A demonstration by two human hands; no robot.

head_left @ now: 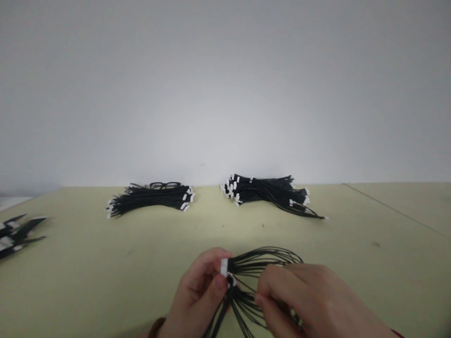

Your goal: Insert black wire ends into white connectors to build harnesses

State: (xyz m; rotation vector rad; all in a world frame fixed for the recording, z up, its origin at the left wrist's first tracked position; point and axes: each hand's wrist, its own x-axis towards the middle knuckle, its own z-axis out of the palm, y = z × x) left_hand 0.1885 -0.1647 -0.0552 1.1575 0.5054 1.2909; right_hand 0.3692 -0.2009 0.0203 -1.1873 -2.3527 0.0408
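In the head view, my left hand (200,293) is closed on a white connector (224,267) at the end of a bundle of thin black wires (266,257). A second white connector end sits just below it, partly behind my left thumb, and more black wires fan downward from there. My right hand (303,298) is to the right with its fingers pinched together on some of these black wires. Its fingertips hide just how many wires it grips. The wires loop from the connectors toward my right hand.
Two piles of black wire bundles with white connectors lie at the back, a left pile (151,197) and a right pile (264,193). Eyeglasses (165,185) rest behind the left pile. More wire bundles (17,234) lie at the far left edge. A wall stands behind the yellowish table (352,234).
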